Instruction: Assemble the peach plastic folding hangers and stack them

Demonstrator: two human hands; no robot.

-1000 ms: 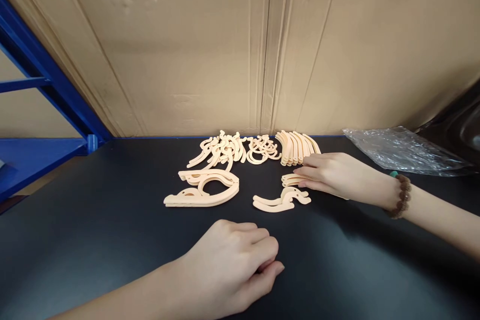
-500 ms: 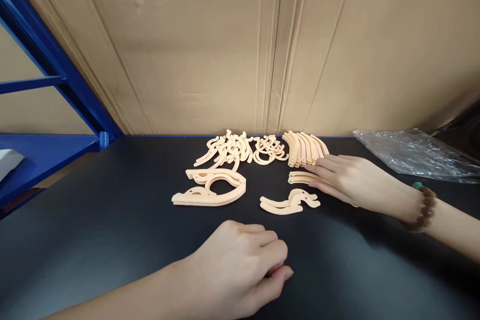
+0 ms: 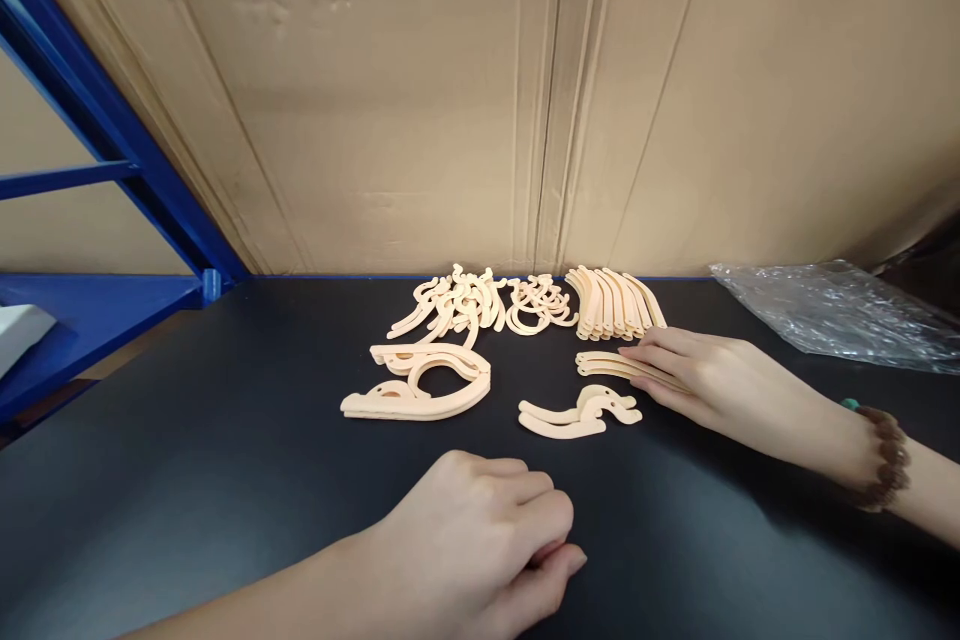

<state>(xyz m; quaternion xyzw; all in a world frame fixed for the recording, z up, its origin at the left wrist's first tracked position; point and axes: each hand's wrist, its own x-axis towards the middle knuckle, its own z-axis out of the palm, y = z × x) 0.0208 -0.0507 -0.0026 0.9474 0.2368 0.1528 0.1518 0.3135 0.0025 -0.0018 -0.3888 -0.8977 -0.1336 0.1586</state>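
Observation:
My right hand [image 3: 709, 380] has its fingertips closed on a pair of curved beige hanger arms [image 3: 600, 365] lying on the table; the fingers cover their right ends. In front of that pair lie two S-shaped beige hook pieces [image 3: 570, 420], partly overlapping. My left hand [image 3: 495, 530] rests near the front, its fingers curled and thumb bent in; whatever may be inside is hidden. Further left, two folded hanger assemblies [image 3: 420, 405] lie together around a round gap. Behind my right fingers stands a row of several stacked hanger arms [image 3: 611, 305].
At the back is a heap of hook pieces [image 3: 457, 305], beside a smaller heap of curved pieces [image 3: 540, 303]. Clear plastic film [image 3: 817, 315] lies at the back right of the black table [image 3: 225, 480]. A blue metal frame [image 3: 172, 210] rises on the left, and cardboard [image 3: 375, 100] stands behind.
My right hand has drawn slightly right and toward me, away from the stacked row, uncovering more of it. My left hand and the loose pieces keep practically the same places.

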